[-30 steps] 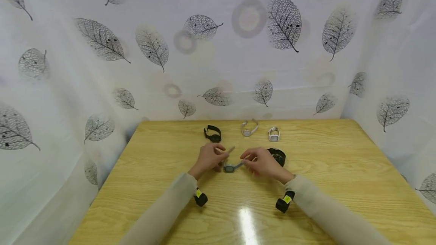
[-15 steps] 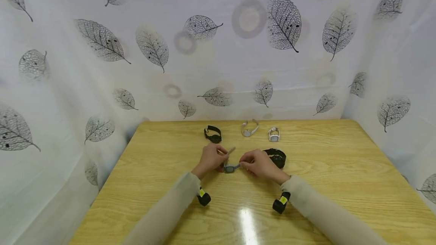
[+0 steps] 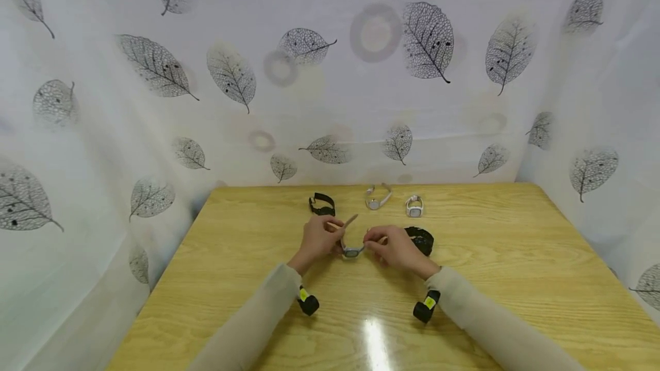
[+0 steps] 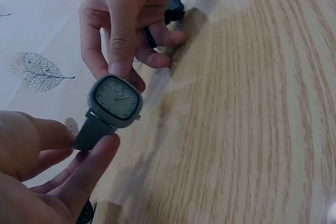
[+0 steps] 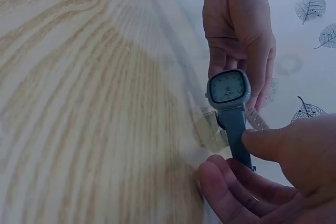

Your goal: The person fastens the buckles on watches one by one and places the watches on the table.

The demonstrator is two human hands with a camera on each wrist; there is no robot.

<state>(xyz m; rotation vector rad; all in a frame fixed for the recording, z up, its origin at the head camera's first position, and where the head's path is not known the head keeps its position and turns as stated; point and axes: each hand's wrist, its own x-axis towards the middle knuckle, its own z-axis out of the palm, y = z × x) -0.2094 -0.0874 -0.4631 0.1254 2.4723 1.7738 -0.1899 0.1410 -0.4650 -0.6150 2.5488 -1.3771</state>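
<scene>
A grey-green wristwatch point(image 3: 352, 253) with a rounded square face is stretched between both hands, its face low and its two straps rising. My left hand point(image 3: 321, 238) pinches one strap, whose free end sticks up past the fingers. On the other side, my right hand point(image 3: 398, 249) pinches the other strap between thumb and fingers, close to the case. The left wrist view shows the dial point(image 4: 114, 100) with its hands and numerals. In the right wrist view, the strap point(image 5: 237, 135) runs down from the case to the right thumb.
Behind the hands, a black watch point(image 3: 323, 206), a pale watch point(image 3: 373, 204) and a white watch point(image 3: 415, 210) lie on the wooden table point(image 3: 247, 222). A bulky black watch point(image 3: 424, 240) lies just beyond the right hand, partly hidden. A leaf-print curtain point(image 3: 330, 96) surrounds the table.
The right hand has moved slightly left, its fingers now closer to the watch case. The watch has shifted a little right and up, and its face tilts more.
</scene>
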